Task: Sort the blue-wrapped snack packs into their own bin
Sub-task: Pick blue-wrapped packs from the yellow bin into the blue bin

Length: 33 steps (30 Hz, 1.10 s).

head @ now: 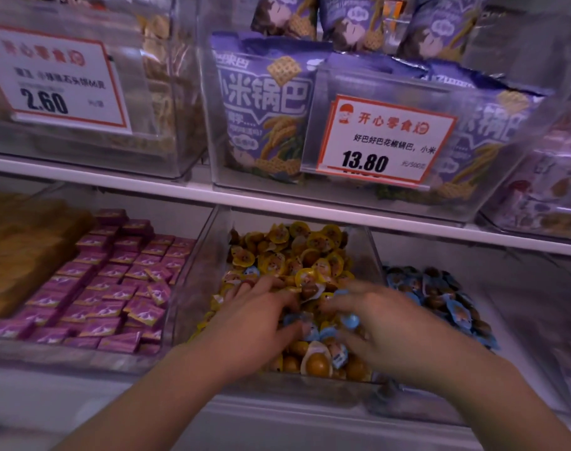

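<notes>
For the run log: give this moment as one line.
both hands in clear middle bin of yellow-wrapped snack packs | blue-wrapped snack packs between them | grips unclear

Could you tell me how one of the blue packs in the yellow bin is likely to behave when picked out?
The blue pack looks small, so probably light. Its glossy wrapper may slip between fingers. It lies in a loose heap of yellow packs, so neighbours will likely shift.

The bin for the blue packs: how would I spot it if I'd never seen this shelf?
Find the lower shelf, under the purple bags with the 13.80 price tag. The middle clear bin, where both hands dig, holds mostly yellow packs. The blue-pack bin sits directly to its right, beyond the right hand; it alone is filled with blue wrappers, unlike the purple boxes at left.
</notes>
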Each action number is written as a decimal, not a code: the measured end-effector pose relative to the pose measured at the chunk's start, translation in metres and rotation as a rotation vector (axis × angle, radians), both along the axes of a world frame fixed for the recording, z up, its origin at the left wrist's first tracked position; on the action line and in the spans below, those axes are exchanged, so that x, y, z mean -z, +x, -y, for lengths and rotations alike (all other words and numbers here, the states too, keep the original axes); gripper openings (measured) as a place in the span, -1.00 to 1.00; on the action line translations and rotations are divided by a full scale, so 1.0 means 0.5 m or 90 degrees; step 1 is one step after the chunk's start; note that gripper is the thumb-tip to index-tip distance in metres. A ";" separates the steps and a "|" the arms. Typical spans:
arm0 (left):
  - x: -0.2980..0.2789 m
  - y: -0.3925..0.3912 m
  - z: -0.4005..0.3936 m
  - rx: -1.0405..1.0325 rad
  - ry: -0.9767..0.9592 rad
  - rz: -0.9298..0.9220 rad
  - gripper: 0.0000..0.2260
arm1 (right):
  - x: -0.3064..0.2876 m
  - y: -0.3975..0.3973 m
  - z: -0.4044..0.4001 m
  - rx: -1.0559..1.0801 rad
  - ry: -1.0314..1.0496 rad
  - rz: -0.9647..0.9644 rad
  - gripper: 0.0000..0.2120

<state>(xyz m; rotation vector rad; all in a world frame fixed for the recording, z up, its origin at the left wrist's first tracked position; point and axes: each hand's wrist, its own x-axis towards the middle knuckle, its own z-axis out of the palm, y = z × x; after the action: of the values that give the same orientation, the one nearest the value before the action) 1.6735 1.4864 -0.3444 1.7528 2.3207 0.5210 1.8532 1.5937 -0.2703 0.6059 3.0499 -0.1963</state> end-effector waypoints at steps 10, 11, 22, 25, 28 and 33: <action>-0.008 -0.005 0.012 -0.068 0.303 0.175 -0.86 | 0.062 -0.029 0.036 0.014 0.009 0.091 -0.77; -0.010 -0.005 0.011 -0.079 0.321 0.232 -0.87 | 0.065 -0.029 0.033 0.015 -0.030 0.063 -0.75; -0.045 0.040 0.003 -0.159 0.537 0.645 -0.80 | 0.038 -0.068 0.049 0.397 -1.060 -0.570 -0.84; -0.047 0.053 0.008 -0.129 0.496 0.594 -0.82 | 0.028 -0.079 0.061 0.367 -1.245 -0.548 -0.75; -0.056 0.064 0.012 -0.035 0.450 0.493 -0.85 | 0.027 -0.075 0.062 0.358 -1.092 -0.580 -0.82; -0.055 0.064 -0.003 -0.039 0.475 0.445 -0.85 | 0.013 -0.018 0.014 0.310 -0.859 -0.706 -0.93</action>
<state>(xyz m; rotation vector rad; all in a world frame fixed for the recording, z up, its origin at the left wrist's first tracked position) 1.7057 1.4877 -0.3169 1.3587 1.7608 1.8414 1.8440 1.5869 -0.2769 1.2030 2.2156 -2.9546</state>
